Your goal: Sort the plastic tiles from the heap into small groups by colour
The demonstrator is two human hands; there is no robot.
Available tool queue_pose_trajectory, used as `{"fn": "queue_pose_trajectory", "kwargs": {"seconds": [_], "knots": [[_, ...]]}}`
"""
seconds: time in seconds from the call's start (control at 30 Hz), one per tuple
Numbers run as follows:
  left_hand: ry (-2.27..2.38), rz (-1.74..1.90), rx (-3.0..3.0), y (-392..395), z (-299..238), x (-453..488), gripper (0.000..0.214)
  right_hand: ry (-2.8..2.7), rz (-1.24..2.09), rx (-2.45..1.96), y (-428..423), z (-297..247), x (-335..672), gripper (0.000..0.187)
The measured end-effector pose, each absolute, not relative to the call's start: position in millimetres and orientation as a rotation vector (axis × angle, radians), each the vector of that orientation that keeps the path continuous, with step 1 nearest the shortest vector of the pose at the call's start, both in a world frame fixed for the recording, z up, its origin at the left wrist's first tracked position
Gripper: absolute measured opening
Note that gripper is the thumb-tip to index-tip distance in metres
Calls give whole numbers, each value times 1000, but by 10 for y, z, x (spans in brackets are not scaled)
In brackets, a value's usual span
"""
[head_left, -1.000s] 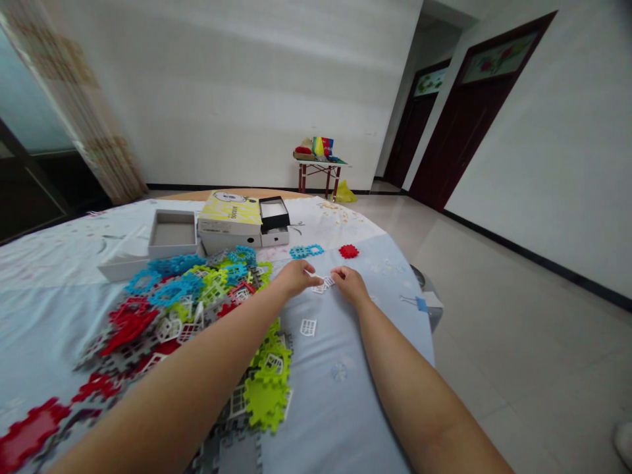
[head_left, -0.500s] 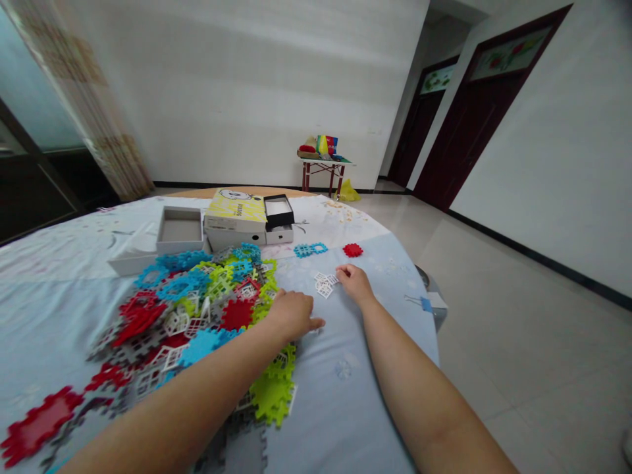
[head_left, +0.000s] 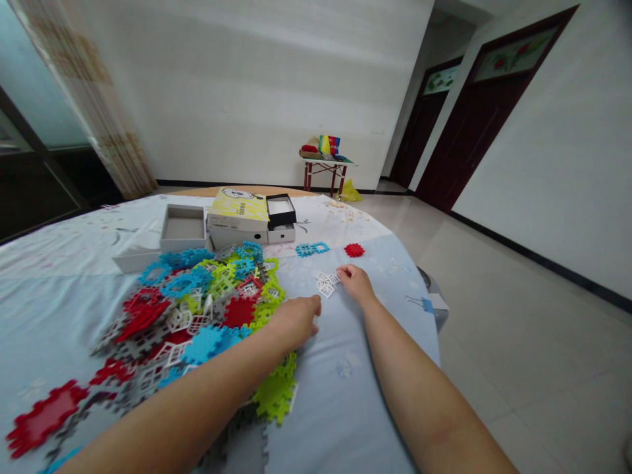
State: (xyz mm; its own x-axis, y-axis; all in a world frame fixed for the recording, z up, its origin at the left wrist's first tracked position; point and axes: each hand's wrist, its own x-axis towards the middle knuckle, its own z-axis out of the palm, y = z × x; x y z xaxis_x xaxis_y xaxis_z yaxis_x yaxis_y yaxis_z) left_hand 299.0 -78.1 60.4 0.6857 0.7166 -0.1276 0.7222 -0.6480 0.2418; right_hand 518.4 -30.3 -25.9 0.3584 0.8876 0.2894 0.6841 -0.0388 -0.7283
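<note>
My right hand point(head_left: 357, 283) is closed in a pinch at the right edge of a small group of white lattice pieces point(head_left: 326, 284) on the cloth. My left hand point(head_left: 299, 320) hovers at the right side of a heap of plastic interlocking pieces, fingers curled together and pointing toward the white pieces. Whatever lies inside its fingers is hidden. Under and beside my left forearm spreads the heap, with lime green pieces point(head_left: 274, 390), a red square piece point(head_left: 239, 311) and blue pieces point(head_left: 203, 343) among grey and white ones.
Beyond the white pieces lie a blue linked pair point(head_left: 312, 249) and a red toothed piece point(head_left: 354, 250). Behind the heap stand a yellow box point(head_left: 238, 209), an open grey box point(head_left: 184, 225) and a black tray point(head_left: 281, 209). A blue clip point(head_left: 426, 304) sits at the table's right edge.
My left hand has shifted slightly up, and its fingers have curled in. A white bit seen beneath its fingers no longer shows on the cloth. My right hand stays by the white pieces.
</note>
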Motion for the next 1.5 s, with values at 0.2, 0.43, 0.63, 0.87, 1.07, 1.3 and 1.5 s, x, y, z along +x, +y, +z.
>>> {"fn": "queue_pose_trajectory", "kwargs": {"seconds": [0.2, 0.43, 0.63, 0.87, 1.07, 1.3, 1.5], "knots": [[1129, 136, 2456, -485, 675, 3024, 26, -1394, 312, -1783, -329, -223, 5169, 21], [1165, 467, 2309, -251, 820, 3213, 55, -1416, 304, -1783, -357, -187, 5159, 22], [1100, 727, 2323, -335, 998, 2700, 49, -1428, 300, -1776, -352, -224, 5158, 23], [1434, 798, 2222, -533, 1091, 1645, 49, -1444, 277, -1768, -395, -150, 5108, 20], [1691, 753, 2172, -436, 865, 977, 53, -1629, 114, -1520, -520, 49, 4683, 23], [1550, 602, 2342, -386, 625, 911, 52, -2028, 147, -1270, -605, 116, 4009, 38], [1470, 563, 2396, -402, 564, 927, 52, -2085, 257, -1412, -556, 54, 3941, 46]]}}
